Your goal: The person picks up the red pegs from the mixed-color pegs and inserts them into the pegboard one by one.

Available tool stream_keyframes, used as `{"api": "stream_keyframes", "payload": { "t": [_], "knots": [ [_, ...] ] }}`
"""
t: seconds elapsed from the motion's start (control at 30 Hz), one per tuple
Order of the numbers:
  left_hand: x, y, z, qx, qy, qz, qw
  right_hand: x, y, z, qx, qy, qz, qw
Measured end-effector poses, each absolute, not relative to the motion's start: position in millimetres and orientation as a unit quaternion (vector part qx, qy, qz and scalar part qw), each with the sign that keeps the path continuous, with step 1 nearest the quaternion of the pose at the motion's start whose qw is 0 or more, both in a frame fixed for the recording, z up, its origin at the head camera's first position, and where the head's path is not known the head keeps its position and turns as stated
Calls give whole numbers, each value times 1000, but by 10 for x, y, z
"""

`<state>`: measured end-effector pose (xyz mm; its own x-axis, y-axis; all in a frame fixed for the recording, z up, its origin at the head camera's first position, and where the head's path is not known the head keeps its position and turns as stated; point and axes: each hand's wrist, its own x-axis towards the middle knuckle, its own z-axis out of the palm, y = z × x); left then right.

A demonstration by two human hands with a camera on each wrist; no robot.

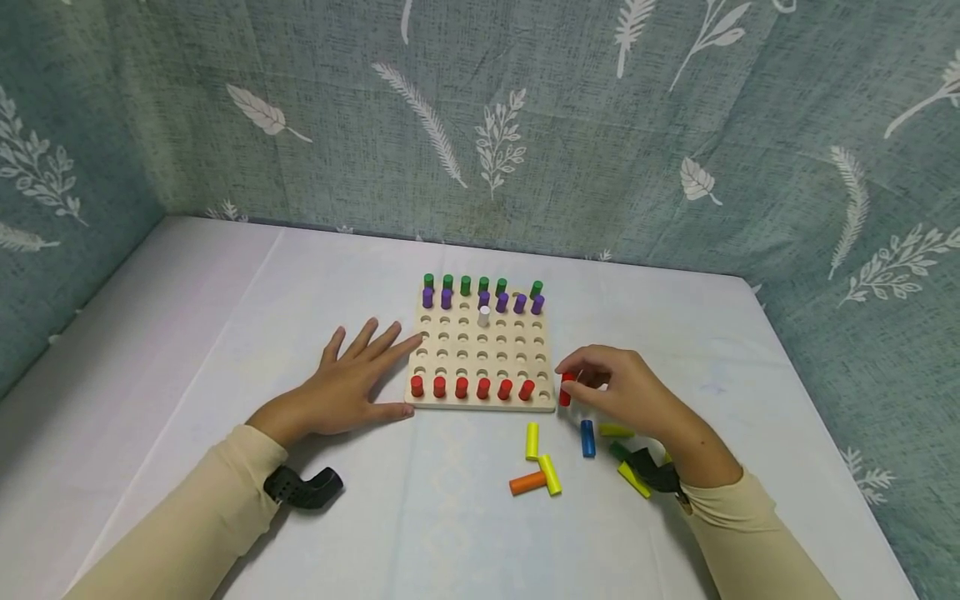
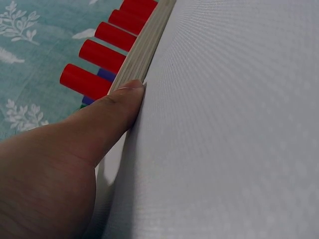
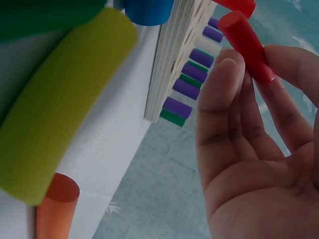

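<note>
A pale wooden pegboard (image 1: 491, 348) lies on the table with several red pegs (image 1: 483, 388) upright along its front row. Green pegs (image 1: 466, 286) line the back row, purple pegs (image 1: 502, 302) the row before it, and one white peg (image 1: 483, 316) stands in front of those. My left hand (image 1: 337, 392) lies with fingers spread at the board's left side, its thumb (image 2: 127, 97) against the front corner. Beyond the board's right front edge, my right hand (image 1: 630, 387) pinches a loose red peg (image 3: 247, 47) between thumb and fingertips, held tilted.
Loose pegs are scattered in front of the board's right part: yellow (image 1: 532, 441), orange (image 1: 528, 483), blue (image 1: 588, 438) and green (image 1: 619, 451), some partly behind the right wrist camera (image 1: 654, 472). A white cloth covers the table (image 1: 360, 533); a patterned curtain (image 1: 570, 150) hangs behind it.
</note>
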<state>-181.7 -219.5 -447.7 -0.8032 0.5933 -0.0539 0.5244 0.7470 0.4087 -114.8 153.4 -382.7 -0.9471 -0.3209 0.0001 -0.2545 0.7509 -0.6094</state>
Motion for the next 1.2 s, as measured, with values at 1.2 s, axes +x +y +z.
{"api": "stream_keyframes", "payload": {
  "t": [1.2],
  "knots": [
    [-1800,-2206,-4465,305,928,195,85,-1047,1311,-3806,-137,969,-201,41]
  ]
}}
